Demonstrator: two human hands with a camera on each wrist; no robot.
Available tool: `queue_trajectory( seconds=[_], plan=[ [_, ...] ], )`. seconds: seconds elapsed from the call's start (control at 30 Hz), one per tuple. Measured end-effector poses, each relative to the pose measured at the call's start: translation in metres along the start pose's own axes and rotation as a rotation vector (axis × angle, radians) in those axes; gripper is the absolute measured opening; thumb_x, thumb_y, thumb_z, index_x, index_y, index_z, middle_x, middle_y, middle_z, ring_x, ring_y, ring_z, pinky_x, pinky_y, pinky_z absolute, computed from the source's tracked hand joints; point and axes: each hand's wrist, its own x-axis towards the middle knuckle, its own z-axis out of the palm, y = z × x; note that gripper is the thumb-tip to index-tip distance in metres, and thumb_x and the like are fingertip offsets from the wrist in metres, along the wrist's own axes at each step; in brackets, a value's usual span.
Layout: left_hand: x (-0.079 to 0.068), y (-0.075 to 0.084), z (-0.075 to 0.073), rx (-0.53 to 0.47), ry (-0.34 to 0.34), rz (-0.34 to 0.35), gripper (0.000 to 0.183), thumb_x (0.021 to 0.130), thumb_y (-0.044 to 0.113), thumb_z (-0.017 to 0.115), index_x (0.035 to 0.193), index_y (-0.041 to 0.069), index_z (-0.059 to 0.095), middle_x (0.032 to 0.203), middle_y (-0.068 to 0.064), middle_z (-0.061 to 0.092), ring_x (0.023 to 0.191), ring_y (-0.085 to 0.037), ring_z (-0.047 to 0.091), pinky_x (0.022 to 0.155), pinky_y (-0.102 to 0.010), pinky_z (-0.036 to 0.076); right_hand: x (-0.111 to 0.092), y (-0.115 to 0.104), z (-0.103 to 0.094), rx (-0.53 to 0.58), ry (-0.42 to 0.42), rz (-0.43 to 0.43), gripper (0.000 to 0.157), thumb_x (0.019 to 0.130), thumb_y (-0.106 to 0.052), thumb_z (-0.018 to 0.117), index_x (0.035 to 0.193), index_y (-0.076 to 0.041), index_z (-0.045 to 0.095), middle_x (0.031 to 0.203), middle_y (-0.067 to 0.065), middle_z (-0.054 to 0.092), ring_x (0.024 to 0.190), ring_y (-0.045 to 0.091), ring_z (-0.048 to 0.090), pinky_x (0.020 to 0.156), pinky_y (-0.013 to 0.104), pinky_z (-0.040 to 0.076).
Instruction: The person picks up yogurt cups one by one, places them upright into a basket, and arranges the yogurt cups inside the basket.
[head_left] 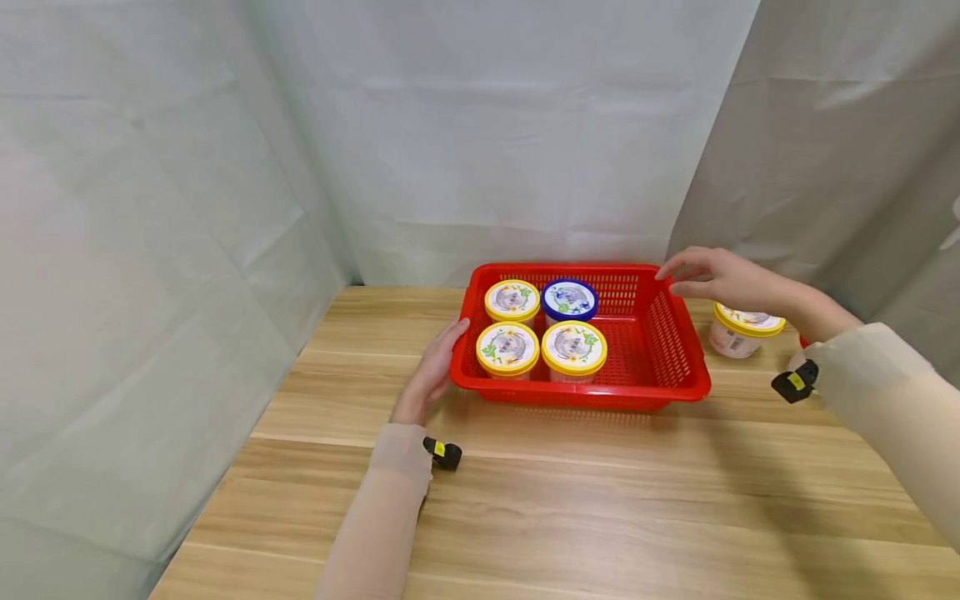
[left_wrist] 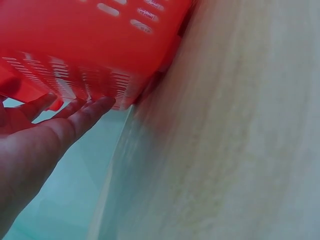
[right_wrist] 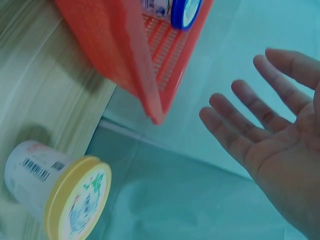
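A red plastic basket (head_left: pixel 622 396) with slotted walls stands on the wooden table. Its left part carries three paper tubs with yellow lids (head_left: pixel 507 348) and one with a blue lid (head_left: pixel 570 300); the right part shows bare red floor. My left hand (head_left: pixel 438 362) is at the basket's left side, its extended fingers (left_wrist: pixel 82 120) against the slotted outer wall below the rim. Over the far right corner hovers my right hand (head_left: pixel 716 275), fingers spread and palm bare in the right wrist view. Another yellow-lidded tub (right_wrist: pixel 37 175) stands right of the basket, below my right forearm.
Mostly hidden behind my right sleeve is a further tub (head_left: pixel 798 360) with a bit of red at its top. Pale cloth (head_left: pixel 525 125) hangs behind the table and along both sides. The wooden tabletop (head_left: pixel 562 500) stretches in front of the basket.
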Motion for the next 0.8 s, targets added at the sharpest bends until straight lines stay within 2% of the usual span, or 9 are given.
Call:
queue_trajectory(
  seconds=[0.1,0.27,0.47,0.8],
  plan=[
    [0.0,0.0,-0.001,0.018,0.001,-0.003,0.061,0.112,0.04,0.04,0.166,0.016,0.025,0.161,-0.01,0.039,0.143,-0.027,0.043,0.119,-0.044,0.038,-0.004,0.011,-0.003,-0.019,0.042,0.011,0.031,0.105,-0.01,0.061,0.134,0.001,0.061,0.137,0.022,0.06,0.123,0.044,0.06,0.1,0.06,0.052],
    [0.001,0.0,-0.003,0.012,-0.017,0.008,0.06,0.112,0.039,0.039,0.165,0.014,0.025,0.161,-0.011,0.039,0.143,-0.027,0.043,0.119,-0.045,0.038,-0.014,0.028,-0.006,-0.03,0.065,0.034,0.033,0.105,-0.009,0.059,0.136,0.005,0.058,0.138,0.028,0.056,0.126,0.051,0.055,0.101,0.066,0.049],
    [0.0,0.0,-0.004,0.009,-0.019,-0.008,0.059,0.113,0.04,0.039,0.165,0.015,0.027,0.16,-0.01,0.04,0.142,-0.027,0.044,0.118,-0.045,0.039,-0.025,0.043,-0.006,-0.043,0.101,0.061,0.032,0.105,-0.009,0.06,0.133,0.006,0.06,0.139,0.029,0.054,0.129,0.049,0.049,0.106,0.07,0.041],
    [0.0,0.0,-0.005,0.012,-0.038,0.002,0.058,0.113,0.038,0.038,0.164,0.013,0.028,0.16,-0.011,0.041,0.142,-0.027,0.044,0.118,-0.045,0.039,-0.035,0.063,-0.004,-0.11,0.137,0.109,0.031,0.104,-0.007,0.06,0.131,0.008,0.06,0.138,0.035,0.053,0.13,0.053,0.044,0.103,0.074,0.036]
  ],
)
